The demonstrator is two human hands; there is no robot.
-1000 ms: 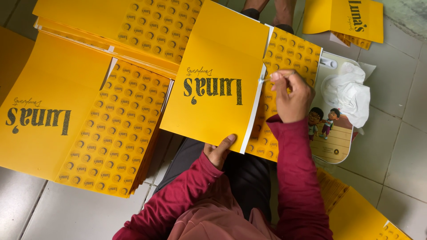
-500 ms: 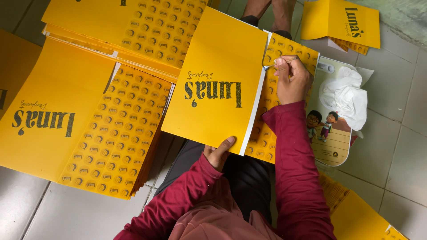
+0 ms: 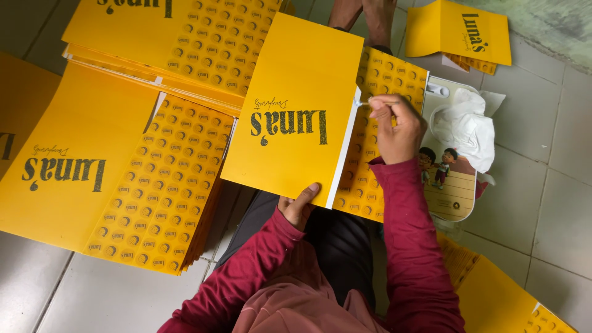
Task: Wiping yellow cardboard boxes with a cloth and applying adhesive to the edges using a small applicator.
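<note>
Right hand (image 3: pixel 394 126) curled tight, fingertips pinching a thin white strip (image 3: pixel 362 103) at the fold of the yellow sheet (image 3: pixel 296 111), wrist bent, red sleeve running back to six o'clock. Left hand (image 3: pixel 297 206) grips that sheet's lower edge, thumb on top. At nine o'clock, a stack of yellow sheets (image 3: pixel 111 179) on the grey tiled floor (image 3: pixel 555 185); at three o'clock, a crumpled white bag (image 3: pixel 468 126).

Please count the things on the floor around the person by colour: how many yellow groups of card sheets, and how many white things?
Yellow, 6: the folded sheet in the left hand, with the right hand at its seam; left stack; top stack; far-left sheet; top-right sheets; bottom-right stack.
White, 1: bag.
Total: 7.
</note>
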